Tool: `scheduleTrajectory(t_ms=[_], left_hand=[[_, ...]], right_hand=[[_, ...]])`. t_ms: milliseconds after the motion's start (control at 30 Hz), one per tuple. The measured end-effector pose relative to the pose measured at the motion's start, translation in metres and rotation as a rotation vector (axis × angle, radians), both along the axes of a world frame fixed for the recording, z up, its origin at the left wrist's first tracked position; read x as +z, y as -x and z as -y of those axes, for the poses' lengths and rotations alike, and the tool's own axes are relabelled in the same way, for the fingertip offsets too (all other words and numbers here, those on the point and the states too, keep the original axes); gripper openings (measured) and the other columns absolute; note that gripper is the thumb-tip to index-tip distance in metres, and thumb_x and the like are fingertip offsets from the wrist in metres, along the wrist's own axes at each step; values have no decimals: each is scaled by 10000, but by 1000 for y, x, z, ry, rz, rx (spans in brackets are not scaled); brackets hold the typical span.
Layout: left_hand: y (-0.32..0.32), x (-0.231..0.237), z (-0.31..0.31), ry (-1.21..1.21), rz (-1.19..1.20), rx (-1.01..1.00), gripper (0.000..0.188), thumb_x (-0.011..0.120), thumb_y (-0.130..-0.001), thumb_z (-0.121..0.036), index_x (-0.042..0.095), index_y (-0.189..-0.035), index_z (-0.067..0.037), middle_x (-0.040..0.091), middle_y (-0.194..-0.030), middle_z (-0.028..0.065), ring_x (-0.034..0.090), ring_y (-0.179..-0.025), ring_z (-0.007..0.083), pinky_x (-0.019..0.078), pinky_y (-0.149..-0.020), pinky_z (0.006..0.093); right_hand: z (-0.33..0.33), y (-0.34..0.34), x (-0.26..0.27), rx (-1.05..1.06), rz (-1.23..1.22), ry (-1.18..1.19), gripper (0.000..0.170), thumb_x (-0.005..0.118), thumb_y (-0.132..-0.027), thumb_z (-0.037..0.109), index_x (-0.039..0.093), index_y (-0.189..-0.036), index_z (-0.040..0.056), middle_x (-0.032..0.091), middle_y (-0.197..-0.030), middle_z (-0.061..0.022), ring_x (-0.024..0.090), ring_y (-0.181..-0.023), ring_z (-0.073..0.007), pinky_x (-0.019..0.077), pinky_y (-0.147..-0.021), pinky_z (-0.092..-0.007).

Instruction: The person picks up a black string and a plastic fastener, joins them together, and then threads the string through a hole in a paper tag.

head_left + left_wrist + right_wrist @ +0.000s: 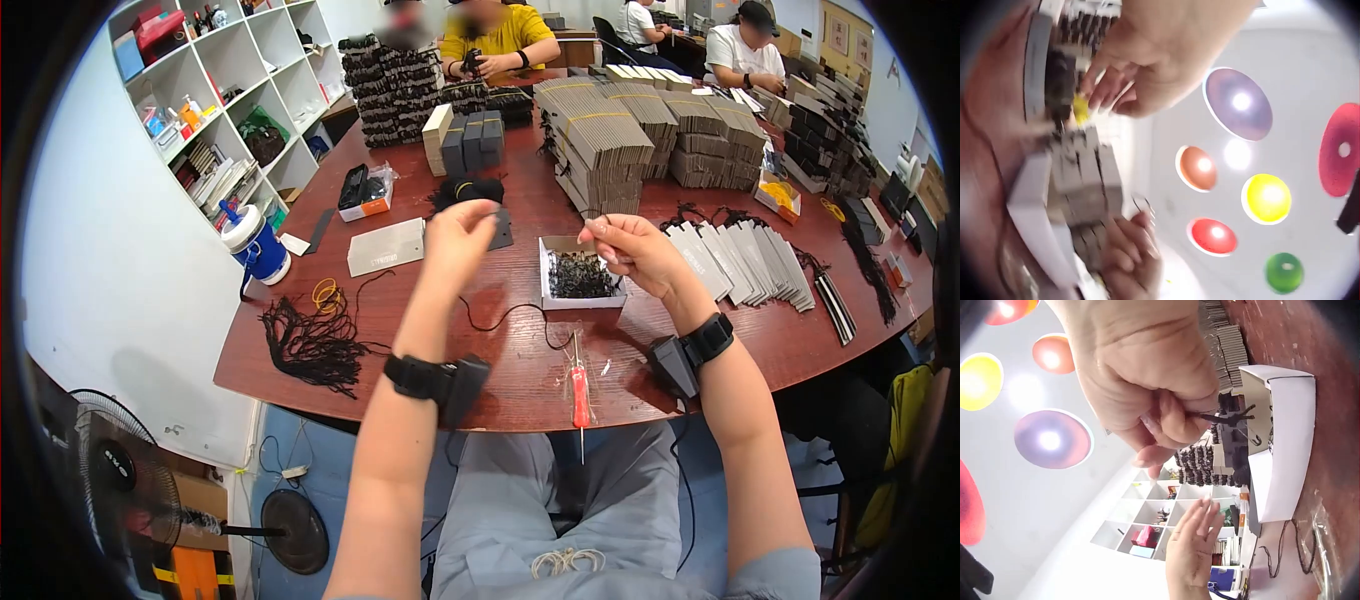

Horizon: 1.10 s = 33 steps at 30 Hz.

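My right hand (640, 255) is raised above a white box (546, 290) of small black pieces (582, 275). In the right wrist view its curled fingers pinch a small black piece (1227, 419) with forked ends and a thin hook at its end. My left hand (460, 245) is raised at the left, near a grey card (388, 247) and a bundle of black cord (475, 190); the right wrist view shows that hand (1194, 553) with fingers loosely extended and nothing visible in them. A single black cord (490, 328) lies below, between the hands.
A red-handled screwdriver (580, 395) lies near the table's front edge. Black cords (315, 345) and a blue jug (262, 250) are at left. Fanned grey cards (750, 262) lie at right; tall card stacks (600, 135) stand behind. People sit across the table.
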State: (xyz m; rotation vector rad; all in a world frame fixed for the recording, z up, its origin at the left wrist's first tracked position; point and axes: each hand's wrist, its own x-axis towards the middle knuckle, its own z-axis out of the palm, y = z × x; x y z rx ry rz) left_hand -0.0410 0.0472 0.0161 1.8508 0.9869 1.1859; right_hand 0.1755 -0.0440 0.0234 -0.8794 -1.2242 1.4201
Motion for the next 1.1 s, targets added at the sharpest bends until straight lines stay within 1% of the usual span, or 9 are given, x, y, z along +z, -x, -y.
scheduleTrajectory(t_ms=[67, 200, 300, 533, 667, 833, 933, 967, 1100], left_hand=[[26, 15, -1, -420, -606, 262, 303, 599, -664, -77, 553, -950, 11, 566, -951, 170, 550, -889, 262, 420, -784, 317], [71, -10, -36, -431, -1258, 395, 352, 478, -714, -26, 439, -1062, 15, 503, -1035, 182, 512, -902, 329, 418, -778, 391], [86, -33, -50, -465, -1393, 347, 491, 453, -703, 19, 329, -1178, 10, 460, -1081, 201, 491, -933, 342, 416, -791, 383], [82, -14, -41, -417, -1385, 340, 490, 425, -713, 21, 300, -1186, 44, 398, -1151, 241, 492, -948, 329, 422, -777, 397], [61, -1, -31, -575, -1262, 385, 509, 468, -674, 6, 325, -1160, 56, 485, -1036, 224, 502, -910, 336, 426, -757, 366], [0, 3, -3, -648, -1109, -16, 441, 570, -608, -64, 469, -1033, -12, 519, -944, 144, 509, -865, 302, 423, -744, 370], [-10, -8, -12, -602, -1192, -2, 412, 591, -595, -60, 488, -991, -16, 497, -965, 121, 489, -906, 290, 425, -750, 361], [-9, -12, -14, -713, -1075, 14, 220, 576, -586, -5, 511, -796, 2, 481, -880, 123, 504, -835, 270, 461, -694, 344], [-10, -15, -21, -702, -1118, 72, 209, 584, -573, 12, 503, -766, 12, 473, -853, 130, 490, -835, 273, 457, -704, 335]], right_hand=[[0, -3, 1, 22, -37, -5, 212, 477, -838, 234, 558, -820, 38, 420, -548, 73, 254, -422, -3, 180, -378, -150], [-1, -4, 1, -10, -79, 0, 213, 484, -834, 236, 556, -819, 36, 421, -551, 73, 254, -425, -3, 182, -381, -148], [2, -5, 4, -20, -68, 28, 208, 492, -829, 232, 561, -816, 36, 430, -551, 73, 256, -424, -2, 181, -380, -149], [-1, -9, 1, -35, -58, 35, 202, 499, -824, 225, 572, -827, 37, 452, -548, 73, 275, -431, 1, 186, -397, -148], [-2, -10, 0, -36, -52, 29, 192, 496, -823, 212, 580, -830, 39, 457, -550, 73, 277, -431, 0, 190, -396, -152], [-2, -9, -1, -56, -15, 31, 193, 488, -828, 216, 578, -828, 46, 443, -548, 80, 256, -421, 5, 177, -385, -145], [-4, -11, -3, -58, -31, 29, 191, 495, -823, 218, 585, -823, 50, 445, -547, 83, 266, -428, 7, 178, -389, -143], [-4, -12, -2, -57, -20, 15, 190, 501, -818, 223, 589, -820, 55, 449, -549, 87, 276, -436, 9, 180, -394, -141], [-5, -13, -5, -66, 3, 28, 197, 503, -816, 236, 587, -820, 57, 452, -553, 89, 283, -441, 7, 192, -400, -142]])
